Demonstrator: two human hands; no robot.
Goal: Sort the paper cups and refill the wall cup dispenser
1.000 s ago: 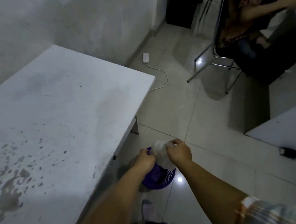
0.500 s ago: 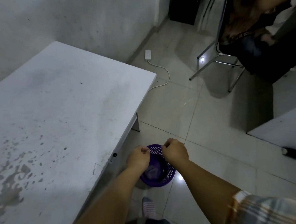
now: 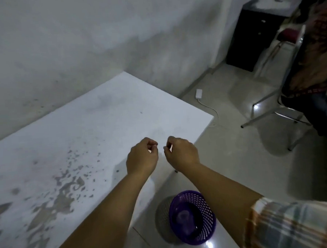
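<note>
Cups are nowhere in view, bar a blurry shape in the purple bin [image 3: 192, 216] on the near floor. Our fingers [image 3: 150, 143] curl loosely, gripping nothing, over the bare surface [image 3: 74, 128]. We judge discarding done; next, find cups and dispenser.

one view only — a wide-angle camera worn on the person's head, looking forward and steeply down. both bare forearms reach in from the bottom edge and fill the near foreground, close to the lens. the white, stained tabletop [image 3: 69, 147] spreads across the left and centre, the grey plaster wall [image 3: 79, 43] runs behind it, and the pale tiled floor [image 3: 236, 154] falls away to the right — straight lines bow towards the frame edges.
</note>
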